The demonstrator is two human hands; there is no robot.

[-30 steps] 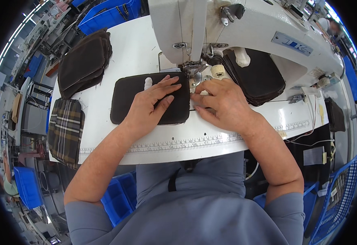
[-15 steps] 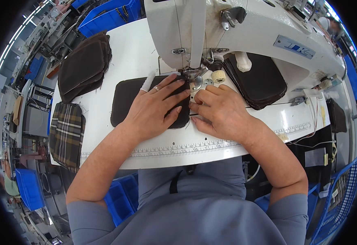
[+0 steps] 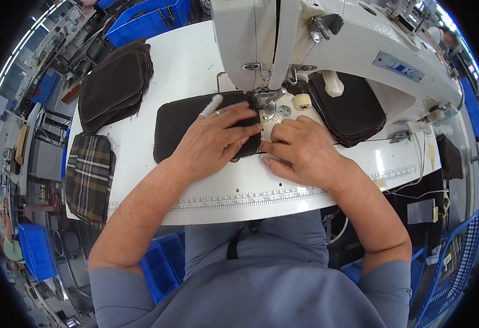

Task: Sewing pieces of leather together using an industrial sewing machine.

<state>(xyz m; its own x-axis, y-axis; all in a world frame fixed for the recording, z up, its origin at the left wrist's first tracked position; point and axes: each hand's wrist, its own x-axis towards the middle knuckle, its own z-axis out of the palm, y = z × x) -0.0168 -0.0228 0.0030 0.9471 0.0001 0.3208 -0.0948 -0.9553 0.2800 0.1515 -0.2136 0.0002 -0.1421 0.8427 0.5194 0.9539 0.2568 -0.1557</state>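
A dark brown rounded panel [image 3: 175,130], seemingly fabric or leather, lies flat on the white sewing table. Its right edge runs beside the needle and presser foot [image 3: 266,97] of a white sewing machine [image 3: 338,41]. My left hand [image 3: 209,141] rests over the panel, fingers spread and somewhat blurred, with a white cover on one finger and a ring. Curled at the panel's near right edge, my right hand [image 3: 306,148] has thumb and fingers closed on that edge; the exact pinch is partly hidden.
Dark panels are stacked at the far left [image 3: 111,85] and under the machine arm [image 3: 354,109]. Plaid pieces [image 3: 89,177] lie at the table's left edge. A printed ruler [image 3: 239,202] follows the front edge. A blue bin [image 3: 149,22] sits behind, a blue basket [image 3: 453,273] at lower right.
The panel has slid a little away from me past the presser foot, my left hand moving along with it. The whole view has shifted slightly, so the machine appears farther right.
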